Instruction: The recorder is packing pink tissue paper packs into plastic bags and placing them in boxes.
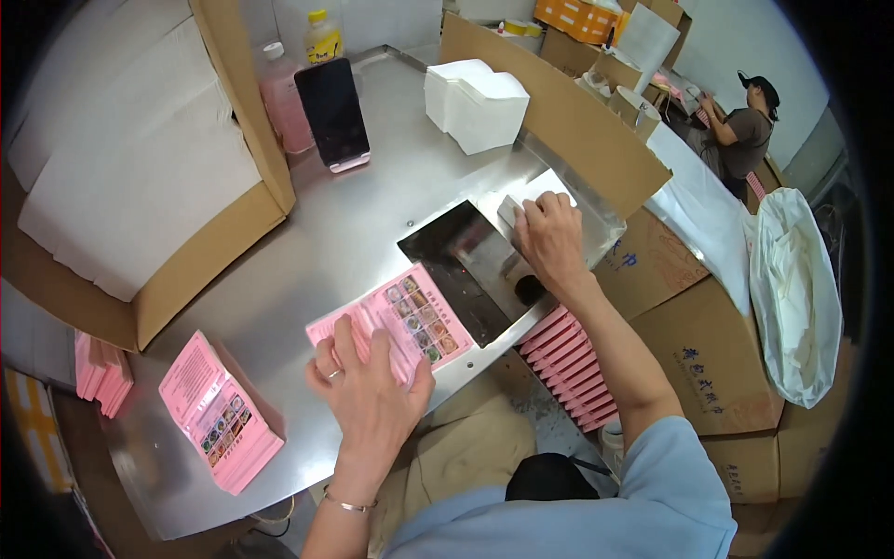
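My left hand [372, 410] lies palm down with spread fingers on a pink printed packet [424, 321], which has a grid of small food pictures. The packet sits beside a dark rectangular opening [447, 252] in the metal table. Beyond that opening, my right hand [551, 238] is closed at the edge of a white folded paper napkin [553, 187]. Its fingertips are partly hidden, and a small pale grey edge shows beside them. A stack of pink printed packets [223, 419] stands to the left of my left hand.
An open carton of white paper [140, 196] stands at the left, near a phone on a stand [332, 114] and two bottles. White napkin stacks [477, 102] lean by a cardboard wall [559, 112]. A row of pink packets [570, 368] hangs below the table's right side. Another person [745, 135] works far right.
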A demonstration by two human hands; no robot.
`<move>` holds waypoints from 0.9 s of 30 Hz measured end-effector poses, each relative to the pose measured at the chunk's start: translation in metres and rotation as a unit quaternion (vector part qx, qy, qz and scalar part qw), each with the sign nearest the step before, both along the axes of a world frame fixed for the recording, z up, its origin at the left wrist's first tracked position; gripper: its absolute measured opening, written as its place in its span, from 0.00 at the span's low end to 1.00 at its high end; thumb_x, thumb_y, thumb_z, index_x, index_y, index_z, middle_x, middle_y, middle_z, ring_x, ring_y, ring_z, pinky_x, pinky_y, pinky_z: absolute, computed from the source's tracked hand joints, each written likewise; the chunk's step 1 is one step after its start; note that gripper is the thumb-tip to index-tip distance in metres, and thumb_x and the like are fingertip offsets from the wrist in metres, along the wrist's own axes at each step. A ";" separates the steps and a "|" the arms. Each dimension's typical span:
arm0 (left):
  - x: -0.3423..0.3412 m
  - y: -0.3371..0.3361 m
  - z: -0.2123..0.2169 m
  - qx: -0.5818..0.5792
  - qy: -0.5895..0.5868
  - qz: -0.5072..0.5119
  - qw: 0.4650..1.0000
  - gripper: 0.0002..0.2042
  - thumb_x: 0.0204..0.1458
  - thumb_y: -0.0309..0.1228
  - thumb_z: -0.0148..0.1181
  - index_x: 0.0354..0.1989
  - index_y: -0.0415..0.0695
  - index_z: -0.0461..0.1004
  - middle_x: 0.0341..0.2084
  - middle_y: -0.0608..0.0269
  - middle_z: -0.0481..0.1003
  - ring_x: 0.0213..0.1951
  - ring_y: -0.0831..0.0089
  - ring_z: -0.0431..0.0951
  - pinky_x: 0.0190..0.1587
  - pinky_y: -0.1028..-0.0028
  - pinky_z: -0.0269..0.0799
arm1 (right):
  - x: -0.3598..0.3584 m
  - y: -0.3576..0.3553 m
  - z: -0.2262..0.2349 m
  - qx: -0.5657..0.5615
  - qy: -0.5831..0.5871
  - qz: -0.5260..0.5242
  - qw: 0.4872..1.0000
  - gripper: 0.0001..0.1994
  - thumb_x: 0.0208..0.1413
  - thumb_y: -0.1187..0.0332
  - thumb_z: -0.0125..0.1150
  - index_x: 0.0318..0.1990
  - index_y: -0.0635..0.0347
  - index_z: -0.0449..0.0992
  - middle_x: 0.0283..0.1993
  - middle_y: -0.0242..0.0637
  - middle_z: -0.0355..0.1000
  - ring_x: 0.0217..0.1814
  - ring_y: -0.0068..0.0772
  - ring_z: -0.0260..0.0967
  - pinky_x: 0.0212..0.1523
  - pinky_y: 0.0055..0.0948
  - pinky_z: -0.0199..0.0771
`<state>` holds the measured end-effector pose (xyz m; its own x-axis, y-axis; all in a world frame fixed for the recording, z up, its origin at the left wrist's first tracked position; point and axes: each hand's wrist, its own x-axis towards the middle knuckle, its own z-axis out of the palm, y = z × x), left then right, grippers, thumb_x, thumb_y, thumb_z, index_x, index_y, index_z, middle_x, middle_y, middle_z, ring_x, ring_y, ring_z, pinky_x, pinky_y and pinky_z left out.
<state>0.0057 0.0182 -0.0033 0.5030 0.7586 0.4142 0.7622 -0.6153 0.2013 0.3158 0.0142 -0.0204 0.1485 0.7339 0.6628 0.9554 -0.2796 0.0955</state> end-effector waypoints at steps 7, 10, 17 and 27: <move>-0.004 -0.006 0.014 -0.073 0.054 -0.044 0.995 0.27 0.46 0.46 0.66 0.49 0.40 0.74 0.49 0.51 0.69 0.47 0.52 0.67 0.47 0.55 0.61 | 0.012 -0.005 0.004 0.062 0.108 0.091 0.988 0.13 0.47 0.77 0.60 0.43 0.63 0.77 0.38 0.42 0.68 0.44 0.46 0.66 0.40 0.44 0.68; -0.004 -0.007 -0.007 -0.084 -0.008 -0.125 0.989 0.25 0.45 0.41 0.67 0.50 0.40 0.75 0.47 0.48 0.69 0.43 0.52 0.68 0.45 0.56 0.63 | -0.005 -0.013 0.010 0.059 0.117 0.127 0.983 0.20 0.45 0.82 0.57 0.49 0.66 0.75 0.48 0.46 0.71 0.52 0.50 0.67 0.49 0.43 0.70; -0.017 0.006 0.013 -0.082 -0.025 -0.129 0.988 0.41 0.39 0.35 0.68 0.67 0.43 0.61 0.40 0.49 0.66 0.42 0.51 0.68 0.44 0.59 0.64 | -0.155 -0.063 -0.003 -0.067 0.098 0.468 0.876 0.18 0.53 0.68 0.56 0.52 0.63 0.74 0.54 0.54 0.69 0.58 0.53 0.68 0.64 0.68 0.54; -0.066 -0.004 0.022 -0.160 -0.124 -0.187 0.961 0.23 0.42 0.18 0.58 0.51 0.43 0.73 0.40 0.49 0.73 0.42 0.50 0.72 0.47 0.61 0.69 | -0.059 0.014 -0.013 -0.419 0.221 0.063 0.879 0.12 0.54 0.73 0.53 0.45 0.60 0.76 0.32 0.46 0.75 0.36 0.50 0.76 0.43 0.39 0.74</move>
